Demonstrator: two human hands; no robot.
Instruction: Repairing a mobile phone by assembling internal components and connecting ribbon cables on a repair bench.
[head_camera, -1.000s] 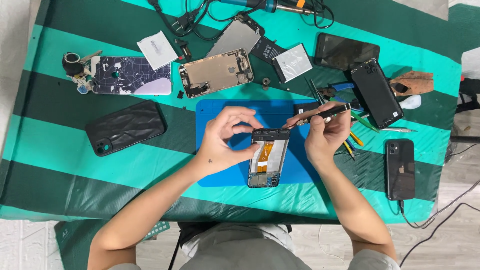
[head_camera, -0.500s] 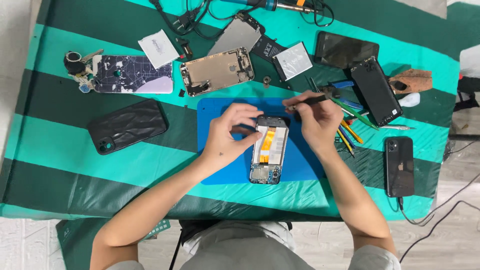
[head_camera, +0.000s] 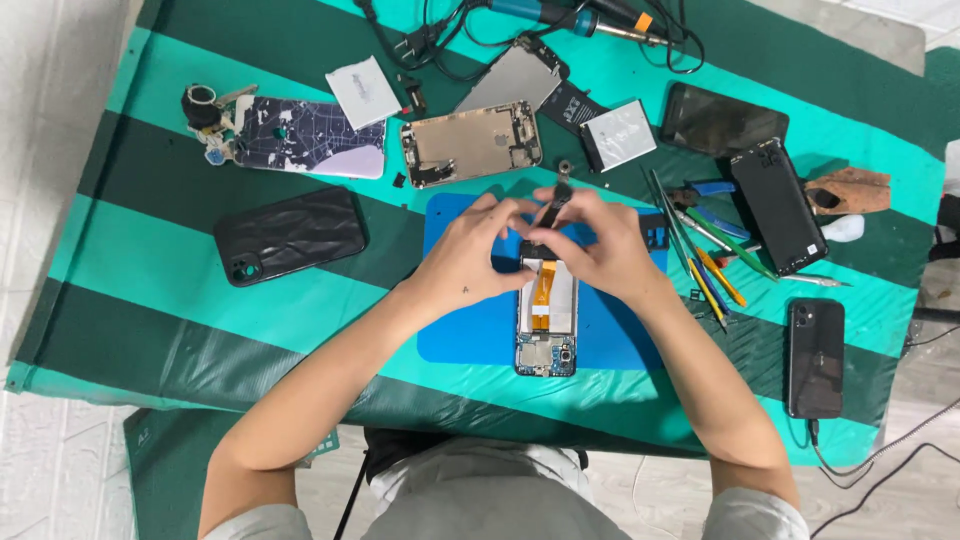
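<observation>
An opened phone (head_camera: 547, 322) with an orange flex cable lies lengthwise on a blue work mat (head_camera: 470, 335). Both my hands meet over its top end. My left hand (head_camera: 468, 258) comes in from the left, its fingers pinched at the phone's upper edge. My right hand (head_camera: 603, 250) comes in from the right, holding a short dark tool (head_camera: 553, 205) that sticks up between the fingertips. The phone's top end is hidden under the fingers.
On the green striped cloth (head_camera: 150, 250) lie a black cased phone (head_camera: 290, 236), a patterned case (head_camera: 305, 142), a gold phone frame (head_camera: 470, 145), a battery (head_camera: 618, 135), black phones (head_camera: 775, 205) (head_camera: 815, 355) and coloured hand tools (head_camera: 705, 255). A soldering iron (head_camera: 560, 14) and cables lie at the back.
My right hand swung in from the right and now meets the left hand over the phone's top end. The tool turned from lying sideways to pointing up.
</observation>
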